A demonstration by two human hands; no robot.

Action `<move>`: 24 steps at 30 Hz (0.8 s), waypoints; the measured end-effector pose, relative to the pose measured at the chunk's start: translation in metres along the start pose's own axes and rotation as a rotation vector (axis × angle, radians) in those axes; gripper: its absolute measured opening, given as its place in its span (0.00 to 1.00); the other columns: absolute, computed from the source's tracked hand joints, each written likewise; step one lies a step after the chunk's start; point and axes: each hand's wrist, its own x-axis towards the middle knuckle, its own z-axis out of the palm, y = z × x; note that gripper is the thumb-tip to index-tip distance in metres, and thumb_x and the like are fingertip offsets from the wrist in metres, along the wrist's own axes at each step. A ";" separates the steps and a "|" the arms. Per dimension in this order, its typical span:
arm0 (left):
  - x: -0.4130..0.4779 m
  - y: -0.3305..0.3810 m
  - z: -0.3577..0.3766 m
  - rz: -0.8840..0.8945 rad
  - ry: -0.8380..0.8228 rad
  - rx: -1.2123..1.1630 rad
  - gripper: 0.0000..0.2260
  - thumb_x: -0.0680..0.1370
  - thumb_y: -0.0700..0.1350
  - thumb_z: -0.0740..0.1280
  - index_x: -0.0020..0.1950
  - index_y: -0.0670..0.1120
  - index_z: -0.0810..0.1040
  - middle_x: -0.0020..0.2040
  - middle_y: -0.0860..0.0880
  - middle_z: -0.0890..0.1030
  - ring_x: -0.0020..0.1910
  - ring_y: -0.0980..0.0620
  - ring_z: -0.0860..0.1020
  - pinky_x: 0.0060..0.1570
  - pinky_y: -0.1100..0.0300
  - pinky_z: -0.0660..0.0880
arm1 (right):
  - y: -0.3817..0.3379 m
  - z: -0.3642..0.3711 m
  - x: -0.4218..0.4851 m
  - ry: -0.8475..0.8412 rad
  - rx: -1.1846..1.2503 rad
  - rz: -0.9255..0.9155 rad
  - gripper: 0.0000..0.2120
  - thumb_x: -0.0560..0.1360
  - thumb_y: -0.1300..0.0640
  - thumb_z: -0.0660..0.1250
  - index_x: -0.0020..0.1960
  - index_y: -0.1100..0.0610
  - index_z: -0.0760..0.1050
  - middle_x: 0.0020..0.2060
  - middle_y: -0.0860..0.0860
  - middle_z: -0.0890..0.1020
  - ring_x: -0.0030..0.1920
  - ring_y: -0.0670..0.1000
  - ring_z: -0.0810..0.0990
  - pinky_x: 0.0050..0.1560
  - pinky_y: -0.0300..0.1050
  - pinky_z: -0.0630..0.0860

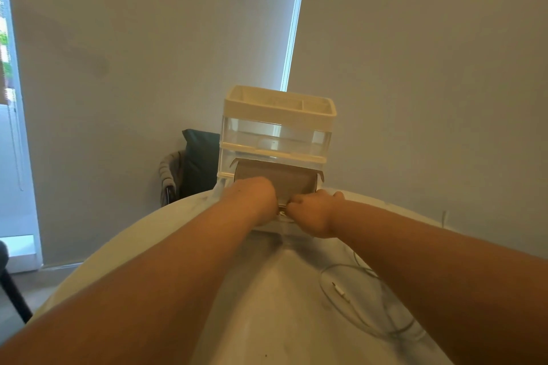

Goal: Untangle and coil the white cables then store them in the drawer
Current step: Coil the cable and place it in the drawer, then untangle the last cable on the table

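Observation:
A clear storage unit [275,133] with cream frames stands at the far edge of the white table [267,305]. Its lower drawer [275,178], lined in brown, is pulled out toward me. Both my hands meet over the drawer's front part. My left hand [255,197] has its fingers curled downward. My right hand [311,213] is closed like a fist. Between them shows a small pale bundle, a white cable [283,212], mostly hidden by the fingers. A second white cable [344,296] lies in loose loops on the table at right, partly under my right forearm.
The unit's upper drawer is closed and its open top tray [278,101] has dividers. Behind the table at left are a dark cushion [198,157] and a chair back. A wall and blinds stand close behind, with a window at far left.

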 end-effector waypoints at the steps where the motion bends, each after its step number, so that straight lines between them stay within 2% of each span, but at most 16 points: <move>1: -0.003 -0.001 0.000 0.022 0.004 0.031 0.15 0.77 0.52 0.67 0.63 0.55 0.80 0.55 0.50 0.80 0.49 0.48 0.78 0.50 0.53 0.76 | 0.000 0.001 -0.001 -0.007 0.021 0.013 0.19 0.85 0.49 0.47 0.71 0.49 0.67 0.72 0.55 0.70 0.70 0.64 0.65 0.71 0.69 0.59; 5: -0.012 -0.004 0.000 0.057 -0.001 0.044 0.14 0.79 0.50 0.64 0.64 0.51 0.78 0.55 0.46 0.79 0.52 0.46 0.77 0.54 0.53 0.74 | 0.000 0.008 -0.001 -0.025 0.173 0.045 0.26 0.83 0.42 0.41 0.79 0.43 0.57 0.79 0.53 0.60 0.78 0.63 0.53 0.75 0.66 0.45; 7: -0.012 -0.006 0.000 0.079 0.008 -0.001 0.14 0.80 0.49 0.63 0.65 0.49 0.78 0.57 0.45 0.79 0.55 0.45 0.77 0.60 0.51 0.75 | 0.000 0.010 0.001 -0.009 0.228 0.033 0.26 0.83 0.42 0.40 0.79 0.43 0.57 0.79 0.52 0.60 0.78 0.62 0.52 0.75 0.66 0.44; 10: -0.016 -0.008 -0.007 0.096 0.055 -0.123 0.12 0.80 0.47 0.64 0.60 0.44 0.79 0.56 0.43 0.80 0.56 0.45 0.78 0.62 0.50 0.75 | 0.004 0.008 -0.003 0.066 0.194 -0.008 0.22 0.84 0.49 0.44 0.76 0.47 0.64 0.74 0.55 0.68 0.73 0.61 0.63 0.72 0.67 0.51; 14: -0.017 -0.007 -0.011 0.095 0.090 -0.170 0.11 0.79 0.47 0.66 0.58 0.45 0.80 0.53 0.44 0.80 0.53 0.46 0.79 0.60 0.50 0.76 | 0.006 0.005 -0.008 0.183 0.150 -0.037 0.14 0.84 0.58 0.52 0.65 0.56 0.71 0.64 0.56 0.75 0.65 0.59 0.71 0.69 0.63 0.61; 16: -0.017 -0.008 -0.008 0.104 0.089 -0.149 0.11 0.79 0.47 0.66 0.59 0.46 0.80 0.53 0.45 0.80 0.52 0.46 0.79 0.59 0.50 0.77 | 0.010 0.007 -0.006 0.258 0.300 0.011 0.11 0.83 0.60 0.55 0.61 0.59 0.72 0.60 0.58 0.76 0.60 0.58 0.73 0.67 0.59 0.69; 18: -0.018 -0.007 -0.006 0.111 0.089 -0.144 0.12 0.79 0.48 0.66 0.60 0.46 0.80 0.53 0.45 0.80 0.52 0.46 0.79 0.59 0.50 0.77 | 0.016 0.010 -0.007 0.317 0.492 0.026 0.12 0.83 0.61 0.55 0.59 0.62 0.74 0.57 0.61 0.78 0.55 0.60 0.75 0.60 0.56 0.74; 21: -0.018 -0.007 -0.005 0.126 0.103 -0.162 0.12 0.78 0.48 0.67 0.59 0.47 0.80 0.51 0.45 0.81 0.51 0.46 0.79 0.58 0.50 0.77 | 0.023 0.013 -0.016 0.425 0.714 0.006 0.15 0.83 0.60 0.54 0.60 0.60 0.77 0.52 0.63 0.80 0.53 0.63 0.77 0.55 0.55 0.73; 24: -0.019 -0.007 -0.002 0.139 0.110 -0.169 0.12 0.78 0.49 0.67 0.59 0.46 0.81 0.51 0.45 0.81 0.51 0.46 0.79 0.59 0.50 0.77 | 0.028 0.023 -0.022 0.555 0.875 -0.009 0.15 0.84 0.55 0.54 0.58 0.54 0.80 0.54 0.57 0.82 0.55 0.58 0.78 0.59 0.53 0.73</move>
